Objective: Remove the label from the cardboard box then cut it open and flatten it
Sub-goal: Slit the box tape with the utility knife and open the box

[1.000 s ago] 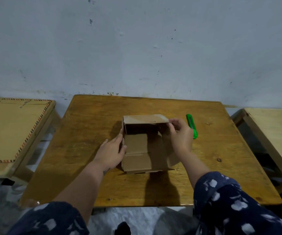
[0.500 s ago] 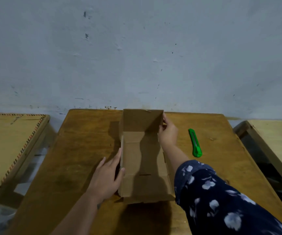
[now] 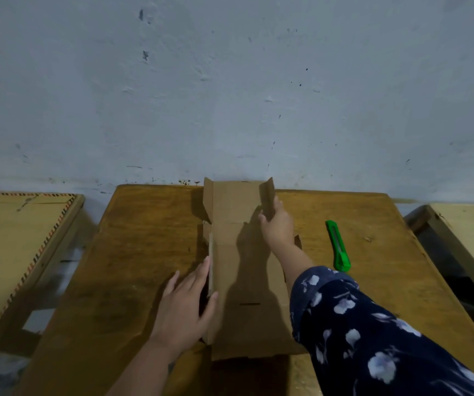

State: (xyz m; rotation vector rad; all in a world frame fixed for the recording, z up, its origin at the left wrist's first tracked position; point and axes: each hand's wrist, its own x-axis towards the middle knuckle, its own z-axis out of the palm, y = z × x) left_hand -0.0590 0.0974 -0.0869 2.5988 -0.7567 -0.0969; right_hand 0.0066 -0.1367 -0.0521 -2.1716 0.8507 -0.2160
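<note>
The brown cardboard box (image 3: 241, 270) lies opened out lengthwise on the wooden table (image 3: 144, 252), its far panel reaching the back edge by the wall. My left hand (image 3: 187, 307) presses flat against the raised left side wall near the front, thumb hooked over its edge. My right hand (image 3: 277, 224) reaches forward and grips the small upright side flap at the far right corner. A green utility knife (image 3: 338, 245) lies on the table to the right of the box, apart from both hands. No label shows on the visible cardboard.
A lower wooden board with a striped border (image 3: 16, 247) sits to the left of the table. Another pale wooden bench (image 3: 467, 238) stands to the right. A blue-white wall (image 3: 230, 95) rises directly behind the table.
The box's top panel has been swung back and laid out toward the wall. My right hand moved forward with it onto the far right flap. My left hand stayed on the left wall.
</note>
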